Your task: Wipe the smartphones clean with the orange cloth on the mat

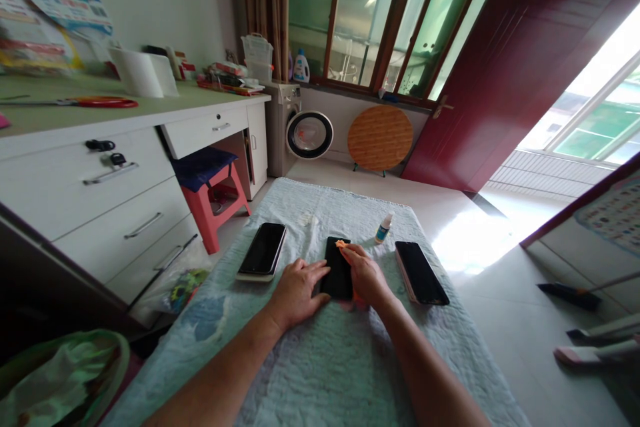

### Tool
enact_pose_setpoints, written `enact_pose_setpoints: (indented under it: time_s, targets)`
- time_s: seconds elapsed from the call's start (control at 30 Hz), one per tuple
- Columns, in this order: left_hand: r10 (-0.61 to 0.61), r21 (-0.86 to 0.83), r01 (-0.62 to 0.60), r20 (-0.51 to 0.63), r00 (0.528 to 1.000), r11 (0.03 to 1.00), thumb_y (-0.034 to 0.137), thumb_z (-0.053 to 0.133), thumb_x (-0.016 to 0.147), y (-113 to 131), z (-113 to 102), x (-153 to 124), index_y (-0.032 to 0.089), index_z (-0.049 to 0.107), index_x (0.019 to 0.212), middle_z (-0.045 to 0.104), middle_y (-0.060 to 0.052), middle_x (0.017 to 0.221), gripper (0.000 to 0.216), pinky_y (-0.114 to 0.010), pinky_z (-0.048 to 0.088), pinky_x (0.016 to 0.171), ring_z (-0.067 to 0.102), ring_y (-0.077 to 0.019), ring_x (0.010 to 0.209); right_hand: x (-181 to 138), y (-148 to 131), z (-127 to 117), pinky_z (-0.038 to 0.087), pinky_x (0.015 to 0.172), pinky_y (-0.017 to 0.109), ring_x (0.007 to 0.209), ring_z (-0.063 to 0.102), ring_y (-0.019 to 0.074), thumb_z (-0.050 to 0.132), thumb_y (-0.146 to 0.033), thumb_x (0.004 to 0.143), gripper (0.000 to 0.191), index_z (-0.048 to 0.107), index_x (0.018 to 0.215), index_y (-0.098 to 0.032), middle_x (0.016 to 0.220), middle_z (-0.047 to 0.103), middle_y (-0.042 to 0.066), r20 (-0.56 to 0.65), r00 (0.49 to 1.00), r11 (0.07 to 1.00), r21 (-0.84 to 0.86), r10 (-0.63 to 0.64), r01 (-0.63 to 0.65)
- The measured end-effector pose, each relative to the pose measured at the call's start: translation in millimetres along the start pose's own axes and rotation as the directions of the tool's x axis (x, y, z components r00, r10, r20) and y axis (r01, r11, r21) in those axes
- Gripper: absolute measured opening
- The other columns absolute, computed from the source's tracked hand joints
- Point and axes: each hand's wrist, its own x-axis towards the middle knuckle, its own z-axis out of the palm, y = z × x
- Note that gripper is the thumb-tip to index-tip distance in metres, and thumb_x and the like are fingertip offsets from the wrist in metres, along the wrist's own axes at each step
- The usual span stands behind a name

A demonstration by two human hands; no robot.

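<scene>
Fingers bunched, your right hand pinches an orange cloth on the middle phone; your left hand, fingers loosely spread, touches its left edge. It lies on the blanket between the left phone and right phone, near a bottle.

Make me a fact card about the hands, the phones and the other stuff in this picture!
Left hand: touching the edge of the middle phone
Right hand: holding an orange cloth against that phone
Left phone: lying down, screen dark
Right phone: lying down, screen dark
Small bottle: standing beyond the right hand
Table cover: pale blue-green, wrinkled
Washing machine: in the background, round door open
</scene>
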Motion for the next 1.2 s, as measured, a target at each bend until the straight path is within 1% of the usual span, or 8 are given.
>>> enact_pose_setpoints:
  time_s: [0.27, 0.43, 0.6, 0.67, 0.77, 0.9, 1.1, 1.2]
  targets:
    - [-0.002, 0.004, 0.002, 0.003, 1.0, 1.0, 0.043, 0.067, 0.077, 0, 0, 0, 0.027, 0.057, 0.131, 0.053, -0.002, 0.14, 0.057, -0.043, 0.041, 0.098, 0.053, -0.0281, 0.111, -1, 3, -3, 0.043, 0.099, 0.029, 0.111, 0.056, 0.0161, 0.036, -0.01, 0.087, 0.045, 0.063, 0.121, -0.021, 0.122, 0.06, 0.007, -0.046, 0.996, 0.995, 0.057, -0.076, 0.078]
    - [-0.003, 0.003, 0.003, 0.005, 1.0, 1.0, 0.043, 0.067, 0.077, -1, 1, 0, 0.027, 0.057, 0.131, 0.053, -0.002, 0.141, 0.056, -0.043, 0.041, 0.098, 0.053, -0.028, 0.111, -14, -2, -8, 0.045, 0.093, 0.027, 0.102, 0.06, 0.016, 0.039, -0.01, 0.086, 0.042, 0.064, 0.119, -0.022, 0.119, 0.059, 0.007, 0.012, 1.0, 1.0, -0.004, -0.014, 0.014]
    - [-0.007, 0.004, 0.007, 0.005, 1.0, 1.0, 0.044, 0.067, 0.078, 0, 0, 0, 0.027, 0.056, 0.131, 0.053, -0.002, 0.14, 0.057, -0.043, 0.04, 0.098, 0.052, -0.0283, 0.112, -24, -10, -7, 0.046, 0.086, 0.024, 0.095, 0.062, 0.0149, 0.042, -0.01, 0.085, 0.042, 0.065, 0.117, -0.025, 0.116, 0.06, 0.005, 0.055, 0.998, 0.999, -0.033, -0.04, 0.042]
    - [-0.005, 0.002, 0.005, 0.004, 1.0, 1.0, 0.044, 0.066, 0.078, 0, 0, 0, 0.026, 0.056, 0.132, 0.053, -0.002, 0.14, 0.058, -0.043, 0.04, 0.098, 0.052, -0.0284, 0.111, -26, -14, -6, 0.046, 0.089, 0.024, 0.099, 0.062, 0.0165, 0.05, -0.011, 0.079, 0.047, 0.063, 0.121, -0.027, 0.121, 0.059, 0.004, 0.089, 0.994, 0.998, -0.037, -0.056, 0.06]
    - [0.009, -0.01, -0.009, -0.004, 1.0, 1.0, 0.042, 0.066, 0.077, 0, 0, 0, 0.027, 0.054, 0.133, 0.054, -0.001, 0.14, 0.06, -0.041, 0.041, 0.097, 0.053, -0.0278, 0.109, -28, -21, -5, 0.045, 0.095, 0.026, 0.109, 0.059, 0.0199, 0.062, -0.009, 0.066, 0.068, 0.056, 0.131, -0.029, 0.131, 0.055, 0.003, 0.157, 0.983, 0.994, -0.026, -0.097, 0.102]
    - [0.016, -0.025, -0.017, -0.013, 1.0, 1.0, 0.04, 0.067, 0.076, 0, 0, 0, 0.028, 0.052, 0.134, 0.056, 0.0, 0.138, 0.061, -0.041, 0.041, 0.096, 0.053, -0.0272, 0.108, -28, -23, -6, 0.044, 0.097, 0.027, 0.112, 0.058, 0.0202, 0.063, -0.008, 0.063, 0.076, 0.052, 0.135, -0.029, 0.135, 0.052, 0.003, 0.176, 0.976, 0.991, -0.002, -0.131, 0.134]
    - [-0.006, -0.013, 0.006, -0.005, 1.0, 1.0, 0.041, 0.068, 0.076, -2, 2, 0, 0.025, 0.055, 0.132, 0.054, -0.002, 0.14, 0.06, -0.041, 0.04, 0.099, 0.052, -0.0283, 0.111, -25, -12, -5, 0.043, 0.097, 0.025, 0.112, 0.059, 0.0172, 0.047, -0.008, 0.08, 0.055, 0.056, 0.131, -0.027, 0.135, 0.053, 0.003, 0.077, 0.996, 0.997, -0.047, -0.052, 0.056]
    - [-0.001, -0.016, 0.001, -0.006, 1.0, 1.0, 0.041, 0.067, 0.077, -1, 2, 0, 0.025, 0.054, 0.133, 0.054, -0.002, 0.14, 0.06, -0.041, 0.04, 0.099, 0.052, -0.0282, 0.111, -23, -12, -3, 0.043, 0.096, 0.024, 0.111, 0.059, 0.0166, 0.041, -0.007, 0.083, 0.054, 0.057, 0.131, -0.026, 0.133, 0.055, 0.004, 0.051, 0.998, 0.997, -0.079, -0.02, 0.024]
